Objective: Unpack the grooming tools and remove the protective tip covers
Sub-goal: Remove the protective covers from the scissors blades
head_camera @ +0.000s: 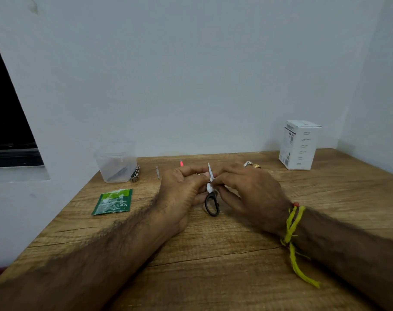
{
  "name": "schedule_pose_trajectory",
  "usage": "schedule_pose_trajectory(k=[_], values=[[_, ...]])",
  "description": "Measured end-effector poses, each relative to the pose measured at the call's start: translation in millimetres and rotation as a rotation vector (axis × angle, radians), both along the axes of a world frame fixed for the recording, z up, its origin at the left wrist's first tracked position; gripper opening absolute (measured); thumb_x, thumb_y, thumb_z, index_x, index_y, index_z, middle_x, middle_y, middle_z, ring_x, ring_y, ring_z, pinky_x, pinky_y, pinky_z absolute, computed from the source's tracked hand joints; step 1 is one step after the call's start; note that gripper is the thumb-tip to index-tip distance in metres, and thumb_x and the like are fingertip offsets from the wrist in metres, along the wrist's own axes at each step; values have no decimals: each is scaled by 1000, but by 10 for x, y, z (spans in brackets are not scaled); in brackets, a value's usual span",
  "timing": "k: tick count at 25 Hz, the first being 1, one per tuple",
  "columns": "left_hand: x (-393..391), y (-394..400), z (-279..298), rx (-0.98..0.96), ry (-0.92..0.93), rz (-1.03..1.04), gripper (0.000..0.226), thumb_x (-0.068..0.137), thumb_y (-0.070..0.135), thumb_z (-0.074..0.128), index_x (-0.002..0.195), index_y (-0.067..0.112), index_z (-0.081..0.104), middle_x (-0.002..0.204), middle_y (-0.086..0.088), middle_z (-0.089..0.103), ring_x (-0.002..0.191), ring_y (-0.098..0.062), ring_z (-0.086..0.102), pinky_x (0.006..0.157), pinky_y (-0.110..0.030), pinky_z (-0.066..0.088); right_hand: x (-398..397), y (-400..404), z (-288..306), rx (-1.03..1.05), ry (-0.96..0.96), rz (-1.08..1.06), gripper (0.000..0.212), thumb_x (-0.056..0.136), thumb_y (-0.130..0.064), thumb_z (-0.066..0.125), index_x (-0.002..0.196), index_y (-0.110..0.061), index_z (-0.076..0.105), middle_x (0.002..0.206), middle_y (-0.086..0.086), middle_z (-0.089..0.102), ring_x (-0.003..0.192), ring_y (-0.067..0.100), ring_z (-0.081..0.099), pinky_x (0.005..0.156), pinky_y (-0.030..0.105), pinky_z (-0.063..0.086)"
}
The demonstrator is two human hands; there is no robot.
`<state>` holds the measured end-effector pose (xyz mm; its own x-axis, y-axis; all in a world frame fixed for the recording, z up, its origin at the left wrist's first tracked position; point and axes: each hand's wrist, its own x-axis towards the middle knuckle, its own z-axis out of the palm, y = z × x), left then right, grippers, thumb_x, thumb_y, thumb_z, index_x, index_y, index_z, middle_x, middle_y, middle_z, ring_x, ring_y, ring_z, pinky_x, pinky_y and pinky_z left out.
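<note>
Mid-surface, left hand (pixel 182 187) and right hand (pixel 242 189) fingers pinch small black-handled scissors (pixel 211 203). Tip cover coming off; next, pull straight along blades.

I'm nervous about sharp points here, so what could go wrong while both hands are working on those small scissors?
The scissors have a bare-looking blade tip pointing up between the left hand and the right hand; a slip while pulling could jab a finger. A small white piece at the blades may pop off and get lost. The tweezers and nail clipper lie loose nearby and could be knocked.
</note>
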<state>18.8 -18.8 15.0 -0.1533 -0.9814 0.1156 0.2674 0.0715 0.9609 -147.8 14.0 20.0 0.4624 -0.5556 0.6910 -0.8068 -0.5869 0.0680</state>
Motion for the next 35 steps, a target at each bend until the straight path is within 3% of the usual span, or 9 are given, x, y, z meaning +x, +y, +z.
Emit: schedule_pose_trajectory(k=[12,16,19,22,25,30,32,35], values=[[9,-9,-2,-2,14,32,17,90,-3,68,107,-1,71,85,-12,79,65,-15,75,54,-26,58,47,4,-12,12,28,20,17,90,-22,58,97,-16,73,108,-2,70,84,28,67,68,44,53],[22,2,7,4,38,36,20,91,-3,67,111,-2,69,87,-12,79,68,-16,75,55,-27,60,29,55,7,-15,-54,18,17,93,-27,57,96,-20,71,97,-6,68,81,19,63,65,38,50],[0,7,8,15,72,43,20,93,-4,64,112,-4,67,87,-13,79,66,-17,75,53,-28,60,52,104,2,83,99,55,12,91,-28,61,93,-21,70,99,-5,67,84,20,63,66,38,52],[-9,20,16,29,72,43,20,94,-5,61,114,-4,66,84,-11,79,64,-15,75,52,-27,60,95,140,18,157,216,1,19,92,-35,53,92,-24,69,101,-6,64,89,21,61,70,39,51],[1,2,13,43,90,65,18,95,-5,60,112,-4,66,81,-11,79,63,-14,75,50,-24,57,245,209,-5,192,61,-113,17,91,-37,54,89,-28,68,97,-11,61,89,15,57,72,36,49],[20,-11,-14,55,125,130,11,92,-6,64,100,-1,70,84,-13,79,76,-22,78,58,-28,62,367,198,-39,509,-581,-45,15,84,-22,68,70,-20,71,67,-4,67,63,8,62,61,31,52],[15,-37,-22,66,152,157,13,92,-7,64,101,-1,69,85,-13,79,77,-23,78,60,-31,63,377,171,-42,526,-635,-48,13,85,-21,69,73,-19,75,68,-4,71,64,8,65,62,29,54],[3,-35,-19,85,169,171,12,90,-7,64,100,-2,69,86,-14,79,77,-24,78,57,-32,62,355,159,-62,517,-552,-45,11,85,-24,71,74,-21,74,66,-8,69,63,5,62,60,28,52]])
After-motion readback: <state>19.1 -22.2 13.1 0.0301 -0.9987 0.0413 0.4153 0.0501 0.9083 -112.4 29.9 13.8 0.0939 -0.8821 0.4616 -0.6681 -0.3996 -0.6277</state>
